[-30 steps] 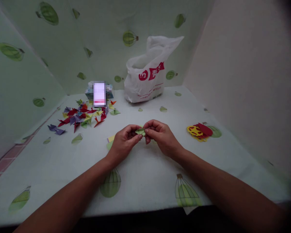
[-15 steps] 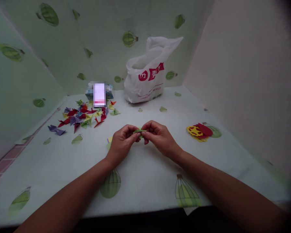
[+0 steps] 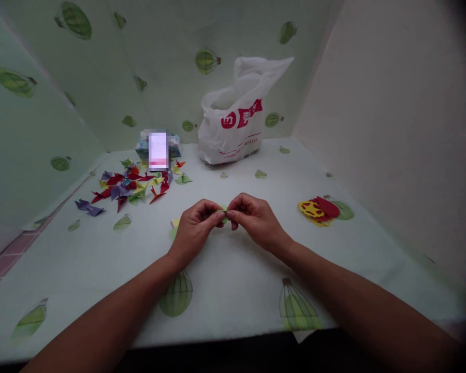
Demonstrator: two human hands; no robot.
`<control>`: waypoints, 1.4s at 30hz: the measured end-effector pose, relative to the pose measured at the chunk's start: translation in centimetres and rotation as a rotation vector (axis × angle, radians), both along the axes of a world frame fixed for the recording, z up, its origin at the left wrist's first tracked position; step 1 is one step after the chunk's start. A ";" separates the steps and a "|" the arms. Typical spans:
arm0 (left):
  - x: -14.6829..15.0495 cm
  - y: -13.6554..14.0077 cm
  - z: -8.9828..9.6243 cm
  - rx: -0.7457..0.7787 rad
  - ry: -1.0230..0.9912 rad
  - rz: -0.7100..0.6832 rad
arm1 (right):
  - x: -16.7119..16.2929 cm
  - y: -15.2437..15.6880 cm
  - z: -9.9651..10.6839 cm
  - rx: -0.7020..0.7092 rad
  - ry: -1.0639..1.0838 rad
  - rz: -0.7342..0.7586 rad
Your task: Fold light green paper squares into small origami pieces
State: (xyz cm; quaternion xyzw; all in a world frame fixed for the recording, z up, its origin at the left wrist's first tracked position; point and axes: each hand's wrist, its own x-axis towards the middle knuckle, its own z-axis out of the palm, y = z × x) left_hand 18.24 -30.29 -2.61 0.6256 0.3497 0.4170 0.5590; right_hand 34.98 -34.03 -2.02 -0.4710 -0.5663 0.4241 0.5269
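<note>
Between my two hands is a small piece of folded green paper (image 3: 224, 213), pinched from both sides above the table. My left hand (image 3: 197, 221) grips its left side between thumb and fingers. From the right, my right hand (image 3: 256, 217) closes thumb and fingertips on it. Most of the paper is covered by my fingers, so its full shape is hidden. Partly behind my left hand lies some yellow and green paper (image 3: 174, 224) on the cloth.
Several colourful folded paper cranes (image 3: 130, 186) are heaped at the left rear, before a bright phone screen (image 3: 158, 150) and a tissue box (image 3: 174, 146). A white plastic bag (image 3: 233, 129) stands at the back. Yellow and red cut-outs (image 3: 319, 210) lie on the right.
The green paper has turned or been folded between my fingertips, and less of its long edge shows. Both hands stay in nearly the same place.
</note>
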 end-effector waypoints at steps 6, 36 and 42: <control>0.2 0.0 0.0 -0.060 -0.016 0.029 | -0.1 0.0 -0.1 -0.010 -0.028 -0.022; -0.4 0.9 -0.1 0.236 0.159 0.012 | 0.4 0.7 -0.7 -0.425 0.468 0.152; -0.2 0.6 0.0 -0.124 0.018 0.042 | 0.0 0.4 -0.6 -0.117 0.178 0.086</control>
